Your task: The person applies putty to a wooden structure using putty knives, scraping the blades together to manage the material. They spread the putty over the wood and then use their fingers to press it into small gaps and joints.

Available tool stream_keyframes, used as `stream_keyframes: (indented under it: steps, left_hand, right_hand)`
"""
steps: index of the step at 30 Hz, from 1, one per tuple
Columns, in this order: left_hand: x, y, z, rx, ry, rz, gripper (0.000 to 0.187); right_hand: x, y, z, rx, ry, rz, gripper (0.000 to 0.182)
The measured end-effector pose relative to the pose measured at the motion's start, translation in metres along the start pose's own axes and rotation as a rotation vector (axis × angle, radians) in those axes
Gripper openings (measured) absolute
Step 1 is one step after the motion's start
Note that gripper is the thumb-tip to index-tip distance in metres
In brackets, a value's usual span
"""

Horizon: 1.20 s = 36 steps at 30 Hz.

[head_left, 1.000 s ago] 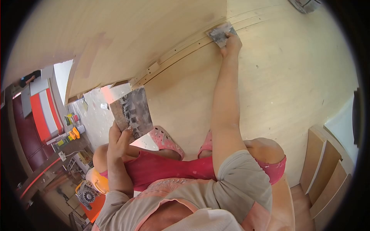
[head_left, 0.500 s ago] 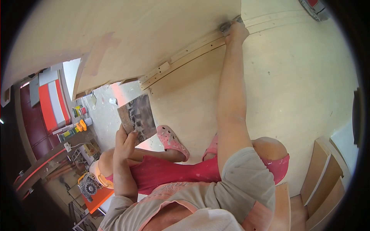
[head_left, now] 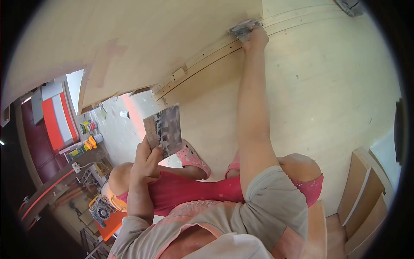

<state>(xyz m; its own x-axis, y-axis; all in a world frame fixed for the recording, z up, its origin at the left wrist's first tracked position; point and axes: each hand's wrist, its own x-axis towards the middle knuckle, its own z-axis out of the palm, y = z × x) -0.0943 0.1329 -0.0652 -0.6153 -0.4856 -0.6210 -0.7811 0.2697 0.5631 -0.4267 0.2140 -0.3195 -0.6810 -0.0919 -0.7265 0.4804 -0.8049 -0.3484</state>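
Observation:
My right hand (head_left: 256,39) is closed around a putty knife (head_left: 242,30), its grey, smeared blade at the seam where the upright wooden panel (head_left: 185,39) meets the pale board below. My left hand (head_left: 147,157) grips the lower left edge of a flat rectangular plate (head_left: 170,127) smeared with dark and greyish filler. That plate is held up in front of my knees, apart from the panel. A wooden strip (head_left: 200,59) with small dark holes runs along the seam, left of and below my right hand.
Pink clogs (head_left: 192,159) are on my feet. To the left, several cans (head_left: 88,126) stand near a paint-spotted floor (head_left: 123,114). A machine (head_left: 102,211) rests on an orange surface at lower left. Wooden boards (head_left: 360,190) stand at the right.
My right hand has shifted slightly left in view, and more of the putty knife's blade shows. The plate in my left hand has moved right and stands more upright. The view itself has shifted a little.

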Motion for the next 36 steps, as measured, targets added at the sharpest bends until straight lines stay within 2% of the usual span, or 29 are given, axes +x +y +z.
stream_keyframes:
  steps: [2,4,5,7,10,14,17,19,20,22,23,25,27,29,31,33,36]
  left_hand:
    - [-0.004,0.000,0.003,-0.031,0.027,-0.010,0.031]
    - [-0.006,0.002,0.005,-0.014,0.009,-0.026,0.031]
    - [-0.004,0.004,0.006,0.005,0.003,-0.016,0.031]
    - [0.000,0.009,0.009,-0.007,-0.009,-0.008,0.030]
    - [0.005,0.009,0.009,0.019,-0.006,0.028,0.030]
    - [0.006,0.008,0.013,0.029,-0.013,0.049,0.031]
    - [0.005,0.012,0.014,0.031,-0.007,0.009,0.031]
    - [0.007,0.009,0.014,0.052,-0.014,0.026,0.034]
    - [0.010,0.008,0.014,0.075,-0.022,0.041,0.037]
    - [0.013,0.008,0.015,0.093,-0.028,0.060,0.036]
    - [0.013,0.007,0.015,0.110,-0.023,0.077,0.036]
    - [0.013,0.002,0.014,0.100,-0.042,0.031,0.036]
    - [0.018,0.004,0.011,0.093,-0.053,0.027,0.036]
    - [0.017,0.004,0.012,0.085,-0.026,0.106,0.035]
    - [0.017,0.006,0.009,0.071,-0.045,0.050,0.035]
    - [0.016,0.002,0.007,0.063,-0.059,-0.013,0.036]
    - [0.015,-0.010,0.006,0.026,-0.024,0.083,0.037]
  right_hand:
    - [0.000,-0.001,0.003,-0.129,0.030,-0.052,0.025]
    - [0.003,-0.002,-0.020,0.056,-0.269,0.016,0.024]
    - [0.006,-0.004,-0.025,0.052,-0.265,0.013,0.024]
    - [0.009,-0.008,-0.022,-0.064,-0.025,-0.070,0.022]
    - [0.015,-0.024,-0.026,-0.138,0.079,-0.038,0.020]
    - [0.044,-0.023,-0.023,-0.205,0.046,-0.051,0.020]
    - [0.049,-0.011,-0.004,-0.077,0.089,-0.105,0.020]
    - [0.052,0.000,-0.011,-1.125,-0.063,-0.497,0.021]
    - [0.054,0.000,-0.020,-1.127,-0.055,-0.502,0.021]
    - [0.016,-0.013,-0.028,-0.210,-0.123,-0.149,0.025]
    - [0.011,-0.019,-0.028,-0.217,-0.119,-0.144,0.025]
    - [0.002,-0.029,-0.029,-0.124,-0.107,-0.474,0.029]
    - [-0.001,-0.039,-0.021,-0.174,-0.101,-0.543,0.031]
    - [0.002,-0.039,-0.016,-0.232,-0.094,-0.605,0.032]
    - [0.005,-0.032,-0.019,-0.471,-0.078,-0.718,0.033]
    - [0.012,-0.028,-0.021,-0.546,-0.110,-0.735,0.036]
    - [0.001,-0.024,-0.010,-0.659,-0.135,-0.714,0.036]
